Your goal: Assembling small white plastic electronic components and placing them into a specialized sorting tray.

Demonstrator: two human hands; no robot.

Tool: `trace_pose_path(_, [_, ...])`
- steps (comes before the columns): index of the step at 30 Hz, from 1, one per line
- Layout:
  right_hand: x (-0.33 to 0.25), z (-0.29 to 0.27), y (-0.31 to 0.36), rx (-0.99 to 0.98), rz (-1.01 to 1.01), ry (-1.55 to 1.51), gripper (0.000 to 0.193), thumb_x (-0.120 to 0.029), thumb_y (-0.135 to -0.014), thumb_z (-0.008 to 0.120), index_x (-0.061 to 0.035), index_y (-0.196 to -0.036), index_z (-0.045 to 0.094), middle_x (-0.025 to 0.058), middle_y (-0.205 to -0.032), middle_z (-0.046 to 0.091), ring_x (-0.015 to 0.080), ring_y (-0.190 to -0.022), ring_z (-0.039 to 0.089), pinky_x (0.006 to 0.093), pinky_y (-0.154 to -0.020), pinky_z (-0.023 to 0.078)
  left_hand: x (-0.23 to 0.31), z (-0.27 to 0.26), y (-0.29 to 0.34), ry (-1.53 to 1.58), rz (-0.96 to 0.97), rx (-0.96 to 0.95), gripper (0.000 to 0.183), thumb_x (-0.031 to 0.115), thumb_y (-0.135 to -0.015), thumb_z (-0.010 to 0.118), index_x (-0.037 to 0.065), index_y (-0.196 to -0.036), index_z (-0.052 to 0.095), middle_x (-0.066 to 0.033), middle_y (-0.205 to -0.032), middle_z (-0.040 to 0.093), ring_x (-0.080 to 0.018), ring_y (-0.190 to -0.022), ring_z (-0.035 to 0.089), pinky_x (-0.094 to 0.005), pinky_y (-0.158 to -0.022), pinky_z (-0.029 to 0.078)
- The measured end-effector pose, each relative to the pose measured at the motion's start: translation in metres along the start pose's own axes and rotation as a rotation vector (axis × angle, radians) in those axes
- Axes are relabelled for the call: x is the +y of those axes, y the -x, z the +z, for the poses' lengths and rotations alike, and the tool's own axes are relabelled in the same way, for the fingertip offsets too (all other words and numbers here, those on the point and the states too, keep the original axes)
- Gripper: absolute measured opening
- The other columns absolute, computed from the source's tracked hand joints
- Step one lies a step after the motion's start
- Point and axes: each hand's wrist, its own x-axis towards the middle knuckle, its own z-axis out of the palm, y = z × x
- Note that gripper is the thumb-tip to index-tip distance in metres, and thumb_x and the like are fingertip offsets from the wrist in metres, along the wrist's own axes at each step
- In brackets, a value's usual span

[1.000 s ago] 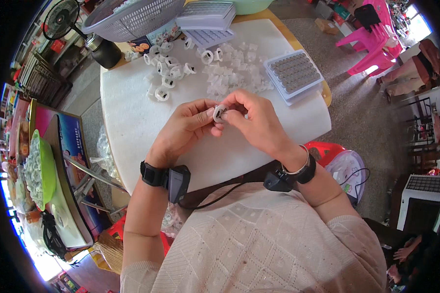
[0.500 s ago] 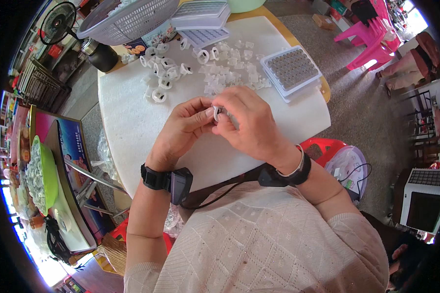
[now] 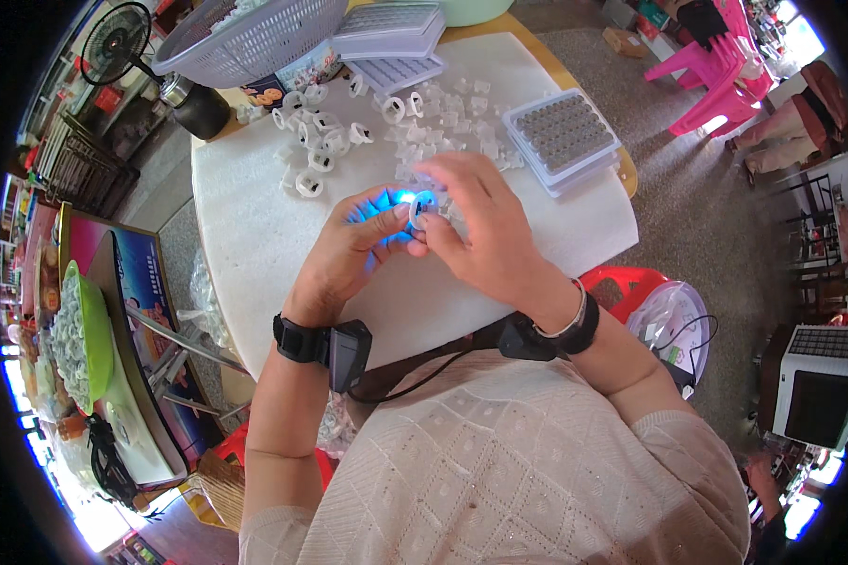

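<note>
Between the thumb and fingers of my left hand (image 3: 353, 235) is a small white light-up ring (image 3: 422, 207), glowing blue onto the fingers. My right hand (image 3: 490, 221) is close on its right side: the thumb tip is at the ring, while the other fingers are lifted and spread apart, somewhat blurred. Beyond the hands, on the white-covered table (image 3: 264, 245), lies a loose pile of similar white rings (image 3: 320, 141) with dark parts inside. To the right of that pile are scattered small clear plastic pieces (image 3: 443, 127).
A stack of trays with small round parts (image 3: 563, 137) stands at the table's right. More trays (image 3: 386, 33), a grey basket (image 3: 250, 42) and a black flask (image 3: 198, 108) line the far side. A green bowl (image 3: 89, 339) stands left, a red stool (image 3: 622, 287) right.
The ring has lit up blue. My right fingers have lifted off it and spread, while my left hand keeps its hold in about the same place.
</note>
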Motion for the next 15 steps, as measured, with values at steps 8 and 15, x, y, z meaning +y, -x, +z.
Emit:
trace_pose_path(8, [-0.007,-0.001,0.005,-0.08,-0.063,-0.006,0.039,0.002,-0.071,0.06,-0.0037,-0.107,0.049,0.0133,-0.098,0.056,0.0333,-0.09,0.053,0.0433,-0.08,0.043,-0.004,0.001,-0.002,0.017,0.014,0.039,0.029,0.015,-0.091,0.059,-0.001,-0.115,0.055,-0.0066,-0.105,0.063,-0.0145,-0.092,0.061,-0.0277,-0.079,0.05])
trace_pose_path(15, [-0.001,0.01,0.008,-0.043,-0.09,-0.001,0.035,0.0,-0.074,0.06,-0.0036,-0.107,0.05,0.012,-0.094,0.057,0.0312,-0.083,0.056,0.0404,-0.074,0.045,-0.002,0.009,-0.001,0.01,0.058,0.047,0.03,0.017,-0.093,0.056,-0.002,-0.117,0.055,-0.0069,-0.101,0.062,-0.0131,-0.085,0.061,-0.0272,-0.075,0.051])
